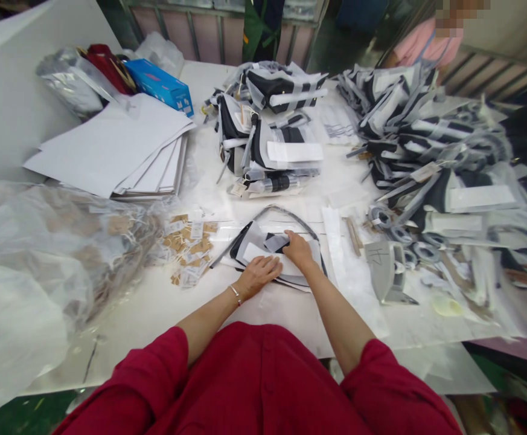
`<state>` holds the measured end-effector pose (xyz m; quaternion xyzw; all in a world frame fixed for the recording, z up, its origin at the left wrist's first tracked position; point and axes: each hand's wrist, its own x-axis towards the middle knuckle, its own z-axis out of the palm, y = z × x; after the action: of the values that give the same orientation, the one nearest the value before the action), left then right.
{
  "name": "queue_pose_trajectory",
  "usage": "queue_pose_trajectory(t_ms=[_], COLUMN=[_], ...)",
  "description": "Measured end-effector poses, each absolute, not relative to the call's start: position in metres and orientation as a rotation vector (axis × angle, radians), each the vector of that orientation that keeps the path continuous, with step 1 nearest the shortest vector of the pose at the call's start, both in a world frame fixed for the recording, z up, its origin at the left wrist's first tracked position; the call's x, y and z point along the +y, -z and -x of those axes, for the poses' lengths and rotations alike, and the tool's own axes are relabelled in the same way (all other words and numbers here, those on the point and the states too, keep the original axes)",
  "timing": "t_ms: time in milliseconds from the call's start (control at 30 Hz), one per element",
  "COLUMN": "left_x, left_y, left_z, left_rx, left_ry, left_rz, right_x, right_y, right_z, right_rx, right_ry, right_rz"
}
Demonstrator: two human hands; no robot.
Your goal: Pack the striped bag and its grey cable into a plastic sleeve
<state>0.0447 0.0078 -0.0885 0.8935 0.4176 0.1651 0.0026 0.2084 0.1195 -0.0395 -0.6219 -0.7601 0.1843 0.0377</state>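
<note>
Handbag [258,239] under loosely extended left fingers [270,266]

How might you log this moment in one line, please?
left hand: on white sheet; right hand: on grey wrapping; black bag: partly wrapped

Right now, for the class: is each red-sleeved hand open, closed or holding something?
Left hand: open, flat on the white sheet on the black-and-grey bag.
Right hand: touching the grey strip; grip cannot be told.
</note>
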Motion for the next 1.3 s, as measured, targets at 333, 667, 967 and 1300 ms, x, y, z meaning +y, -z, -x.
queue_pose_trajectory(t_ms=[333,667,967,1300], left_x=[0.012,0.02,0.016,0.009], left_y=[0.087,0.095,0.091,0.052], left_z=[-0.043,-0.03,-0.027,-0.062], left_rx=[1.316,1.233,1.175,1.32], left_ry=[-0.584,-0.652,-0.521,-0.332], left_rz=[-2.847,-2.893,-2.844,-2.763], right_x=[0.129,0.07,0.009,0.002], right_y=[0.04,0.013,0.053,0.072], right_z=[-0.234,-0.27,-0.267,-0.271], right_rx=[-1.804,-2.178,-2.553,-2.562], right_ry=[-0.88,-0.862,-0.322,-0.238], right_rz=[1.807,1.36,1.204,1.166])
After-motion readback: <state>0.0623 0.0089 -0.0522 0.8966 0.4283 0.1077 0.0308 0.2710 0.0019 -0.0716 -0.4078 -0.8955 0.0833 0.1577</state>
